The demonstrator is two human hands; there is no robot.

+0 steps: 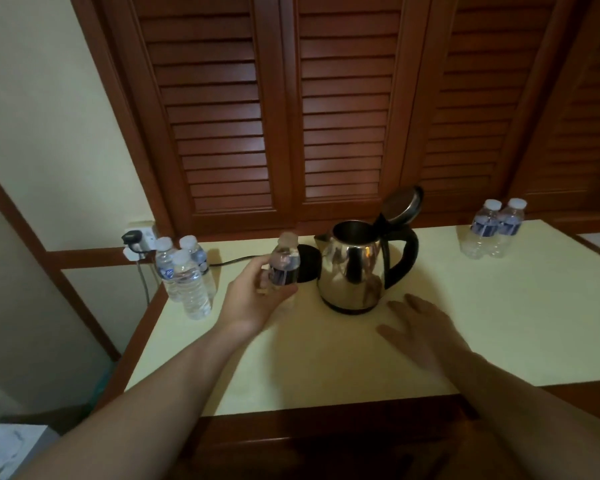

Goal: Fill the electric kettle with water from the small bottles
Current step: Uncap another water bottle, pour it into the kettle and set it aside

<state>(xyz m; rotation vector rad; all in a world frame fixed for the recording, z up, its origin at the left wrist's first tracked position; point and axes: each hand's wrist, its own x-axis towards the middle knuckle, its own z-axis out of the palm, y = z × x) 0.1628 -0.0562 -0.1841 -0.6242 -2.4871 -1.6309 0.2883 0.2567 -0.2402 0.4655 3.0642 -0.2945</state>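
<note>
A steel electric kettle (355, 268) with a black handle stands in the middle of the cream table (499, 323), its lid tipped open at the back. My left hand (253, 299) grips a small capped water bottle (284, 263) upright, just left of the kettle and lifted off the table. My right hand (423, 330) hovers with fingers spread, low over the table in front of and right of the kettle. Three more full small bottles (187, 275) stand at the table's left edge. Two small bottles (496, 226) stand at the far right.
The black kettle base (309, 263) sits behind the held bottle, its cord running left to a wall socket (141, 240). Wooden louvred doors (291, 116) rise right behind the table. The table's front edge lies close to me.
</note>
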